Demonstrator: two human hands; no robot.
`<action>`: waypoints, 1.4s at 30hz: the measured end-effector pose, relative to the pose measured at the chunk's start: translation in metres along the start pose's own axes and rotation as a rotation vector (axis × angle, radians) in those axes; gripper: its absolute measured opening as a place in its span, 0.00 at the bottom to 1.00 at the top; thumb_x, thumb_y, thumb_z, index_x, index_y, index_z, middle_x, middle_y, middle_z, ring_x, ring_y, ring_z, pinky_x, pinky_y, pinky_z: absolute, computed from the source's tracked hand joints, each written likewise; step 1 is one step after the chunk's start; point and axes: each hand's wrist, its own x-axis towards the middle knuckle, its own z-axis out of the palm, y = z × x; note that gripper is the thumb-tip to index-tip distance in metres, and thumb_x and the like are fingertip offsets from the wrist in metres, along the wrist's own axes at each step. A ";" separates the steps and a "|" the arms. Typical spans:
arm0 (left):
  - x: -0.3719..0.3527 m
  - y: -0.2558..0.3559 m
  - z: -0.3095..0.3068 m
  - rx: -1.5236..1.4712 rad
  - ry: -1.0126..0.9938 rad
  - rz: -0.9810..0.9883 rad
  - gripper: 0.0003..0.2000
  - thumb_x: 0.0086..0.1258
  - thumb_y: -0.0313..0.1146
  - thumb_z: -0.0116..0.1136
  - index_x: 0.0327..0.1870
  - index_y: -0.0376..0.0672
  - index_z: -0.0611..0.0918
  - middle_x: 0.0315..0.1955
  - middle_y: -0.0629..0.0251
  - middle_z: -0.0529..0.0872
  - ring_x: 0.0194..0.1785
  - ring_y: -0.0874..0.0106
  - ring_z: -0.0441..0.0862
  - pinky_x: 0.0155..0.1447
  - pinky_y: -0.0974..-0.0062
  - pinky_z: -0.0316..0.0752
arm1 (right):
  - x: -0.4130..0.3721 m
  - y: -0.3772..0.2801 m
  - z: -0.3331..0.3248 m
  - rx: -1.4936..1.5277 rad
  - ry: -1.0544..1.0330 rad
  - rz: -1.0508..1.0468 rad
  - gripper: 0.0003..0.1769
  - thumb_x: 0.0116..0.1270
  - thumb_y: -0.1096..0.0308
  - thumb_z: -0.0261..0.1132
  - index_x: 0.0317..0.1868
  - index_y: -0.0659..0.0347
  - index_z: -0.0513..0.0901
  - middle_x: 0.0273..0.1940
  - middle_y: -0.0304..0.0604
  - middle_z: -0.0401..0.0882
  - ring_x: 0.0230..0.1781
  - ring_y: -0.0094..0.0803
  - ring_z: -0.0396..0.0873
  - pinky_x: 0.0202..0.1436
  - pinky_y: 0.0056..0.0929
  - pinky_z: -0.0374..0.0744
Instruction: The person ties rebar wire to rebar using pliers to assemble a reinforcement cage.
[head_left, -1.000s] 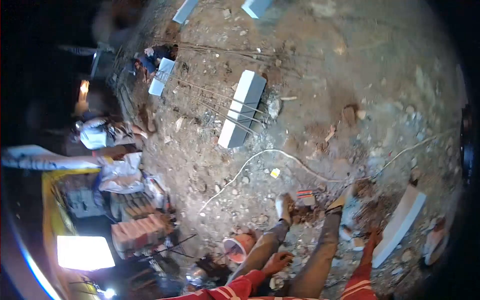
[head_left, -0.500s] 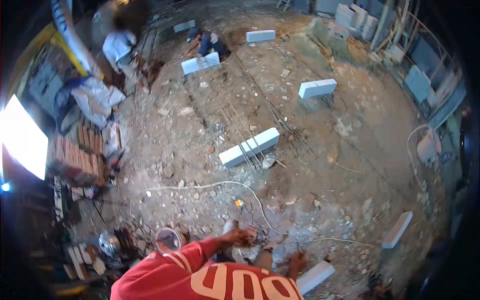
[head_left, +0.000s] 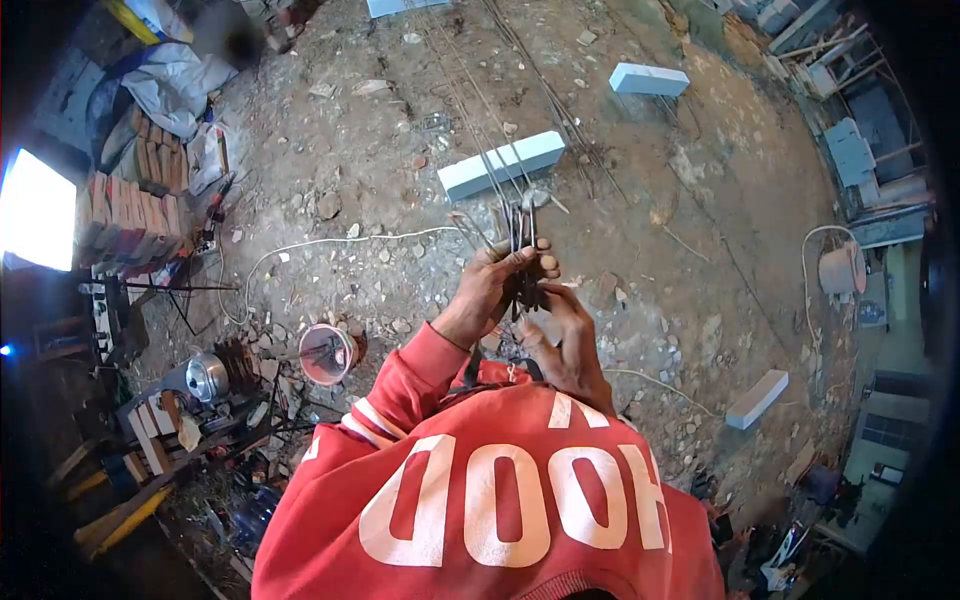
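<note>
My left hand [head_left: 488, 292] is closed around a bundle of thin, dark steel rods [head_left: 520, 235] held upright in front of my chest. Its fingertips wrap round the far side of the bundle. Some rod ends look bent, but overlap blurs the details. Beside it, my right hand [head_left: 568, 345] has its thumb and forefinger apart, with the forefinger at the lower ends of the rods. Its other fingers are partly hidden. Beyond the bundle lies a pale block [head_left: 502, 167] with long reinforcing bars [head_left: 470, 95] resting across it.
More pale blocks [head_left: 650, 80] lie around the rubble-strewn ground. A white cable [head_left: 350, 238] curves across it. At left are a bucket [head_left: 328, 355], stacked bricks [head_left: 130, 225] and a bright lamp [head_left: 40, 210]; another bucket [head_left: 842, 270] stands right.
Both hands have come up from near the ground to chest height, and the rod bundle now shows in my left hand. The view has tilted downward; two people at the back have left it.
</note>
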 end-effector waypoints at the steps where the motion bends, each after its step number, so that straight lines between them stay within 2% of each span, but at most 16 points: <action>1: -0.004 0.002 0.002 -0.002 0.002 -0.013 0.16 0.75 0.32 0.52 0.58 0.32 0.75 0.44 0.57 0.86 0.43 0.70 0.85 0.48 0.75 0.81 | -0.003 0.001 0.000 0.098 0.055 0.135 0.16 0.65 0.62 0.65 0.44 0.68 0.79 0.38 0.54 0.79 0.41 0.48 0.80 0.47 0.37 0.77; 3: -0.011 -0.001 0.002 0.164 0.100 0.050 0.15 0.74 0.30 0.53 0.57 0.31 0.76 0.44 0.57 0.86 0.47 0.68 0.85 0.51 0.74 0.81 | -0.003 -0.004 -0.011 0.152 0.085 0.377 0.13 0.70 0.64 0.60 0.39 0.68 0.81 0.34 0.50 0.79 0.37 0.38 0.81 0.44 0.33 0.77; 4: -0.012 -0.002 -0.004 0.213 0.103 0.032 0.15 0.74 0.29 0.53 0.58 0.32 0.76 0.45 0.56 0.85 0.49 0.67 0.85 0.52 0.74 0.80 | -0.005 0.009 -0.010 0.053 0.071 0.399 0.13 0.70 0.64 0.60 0.41 0.68 0.81 0.33 0.48 0.80 0.34 0.35 0.81 0.42 0.32 0.77; 7: -0.018 -0.010 -0.012 0.160 0.078 -0.030 0.15 0.74 0.29 0.53 0.57 0.33 0.77 0.46 0.57 0.85 0.49 0.68 0.84 0.52 0.74 0.80 | -0.001 0.011 -0.001 0.202 0.129 0.451 0.13 0.69 0.64 0.61 0.43 0.68 0.81 0.35 0.49 0.82 0.35 0.33 0.81 0.41 0.30 0.77; 10: -0.021 -0.021 -0.019 0.204 0.033 -0.150 0.14 0.73 0.29 0.54 0.57 0.33 0.78 0.46 0.59 0.85 0.48 0.69 0.84 0.53 0.74 0.79 | -0.005 0.020 0.001 0.178 0.012 0.453 0.13 0.69 0.65 0.61 0.45 0.69 0.81 0.36 0.50 0.83 0.35 0.33 0.81 0.42 0.28 0.77; 12: -0.021 -0.029 -0.017 0.127 0.048 -0.235 0.14 0.73 0.30 0.54 0.56 0.34 0.79 0.46 0.61 0.85 0.47 0.71 0.84 0.52 0.74 0.80 | -0.014 0.026 0.000 0.354 -0.070 0.517 0.14 0.69 0.65 0.62 0.47 0.69 0.81 0.37 0.52 0.84 0.37 0.34 0.81 0.43 0.29 0.77; 17: -0.011 -0.033 -0.009 0.013 0.043 -0.377 0.14 0.76 0.32 0.49 0.56 0.34 0.77 0.47 0.56 0.84 0.47 0.65 0.85 0.52 0.67 0.81 | -0.044 0.044 -0.012 0.220 0.086 0.504 0.16 0.71 0.60 0.58 0.43 0.67 0.81 0.32 0.46 0.82 0.32 0.28 0.77 0.38 0.25 0.74; 18: -0.006 -0.040 -0.009 0.000 0.034 -0.350 0.14 0.76 0.32 0.49 0.56 0.34 0.77 0.47 0.56 0.84 0.47 0.65 0.85 0.52 0.67 0.81 | -0.051 0.043 -0.017 0.309 0.110 0.668 0.14 0.70 0.62 0.58 0.42 0.67 0.80 0.31 0.43 0.81 0.30 0.27 0.76 0.37 0.26 0.74; 21: 0.009 -0.048 -0.013 -0.063 0.096 -0.356 0.17 0.77 0.35 0.44 0.60 0.35 0.73 0.46 0.56 0.84 0.51 0.62 0.83 0.57 0.64 0.79 | -0.062 0.036 -0.026 0.716 0.333 0.734 0.10 0.69 0.66 0.58 0.42 0.65 0.77 0.27 0.38 0.77 0.25 0.25 0.75 0.30 0.25 0.72; 25: 0.021 -0.047 -0.014 -0.162 0.040 -0.338 0.20 0.78 0.39 0.38 0.61 0.34 0.72 0.46 0.55 0.83 0.53 0.57 0.81 0.60 0.59 0.75 | -0.069 0.029 -0.050 0.939 0.257 0.769 0.10 0.69 0.65 0.61 0.40 0.64 0.76 0.22 0.36 0.75 0.18 0.23 0.71 0.23 0.19 0.68; 28: 0.021 -0.044 -0.006 -0.205 0.026 -0.306 0.21 0.79 0.39 0.35 0.61 0.34 0.72 0.48 0.53 0.83 0.56 0.55 0.80 0.63 0.58 0.73 | -0.061 0.017 -0.045 0.781 0.260 0.874 0.10 0.67 0.65 0.64 0.39 0.63 0.76 0.20 0.35 0.74 0.16 0.21 0.71 0.21 0.19 0.68; 32: 0.017 -0.049 0.005 -0.275 -0.015 -0.246 0.22 0.78 0.41 0.35 0.61 0.34 0.72 0.51 0.50 0.82 0.61 0.51 0.76 0.67 0.56 0.67 | -0.058 0.018 -0.023 0.575 0.201 0.785 0.11 0.60 0.66 0.71 0.34 0.62 0.77 0.23 0.38 0.79 0.20 0.23 0.75 0.25 0.24 0.73; 34: 0.017 -0.051 0.012 -0.284 -0.001 -0.205 0.22 0.78 0.42 0.36 0.61 0.34 0.71 0.53 0.49 0.81 0.61 0.51 0.76 0.67 0.55 0.68 | -0.051 0.017 -0.009 -0.100 0.174 0.602 0.15 0.56 0.65 0.73 0.33 0.64 0.76 0.23 0.41 0.79 0.22 0.30 0.77 0.28 0.29 0.74; 35: 0.016 -0.049 0.015 -0.264 0.024 -0.263 0.19 0.80 0.43 0.35 0.60 0.40 0.70 0.48 0.51 0.83 0.54 0.58 0.79 0.58 0.58 0.72 | -0.045 0.013 -0.009 -0.149 0.161 0.649 0.18 0.51 0.65 0.75 0.31 0.66 0.74 0.23 0.45 0.77 0.23 0.36 0.77 0.30 0.34 0.75; 38: 0.020 -0.053 0.003 -0.273 -0.044 -0.232 0.17 0.79 0.40 0.36 0.60 0.41 0.70 0.45 0.53 0.83 0.49 0.59 0.80 0.55 0.57 0.75 | -0.047 0.021 -0.003 -0.297 0.255 0.515 0.15 0.53 0.66 0.73 0.28 0.66 0.75 0.21 0.42 0.75 0.21 0.29 0.72 0.28 0.31 0.72; 42: 0.010 -0.053 0.007 -0.132 0.107 -0.279 0.14 0.78 0.35 0.41 0.58 0.40 0.71 0.43 0.54 0.84 0.44 0.62 0.82 0.50 0.61 0.79 | -0.042 0.014 -0.008 -0.138 0.294 0.429 0.15 0.54 0.67 0.72 0.27 0.66 0.74 0.22 0.46 0.77 0.22 0.36 0.76 0.31 0.33 0.75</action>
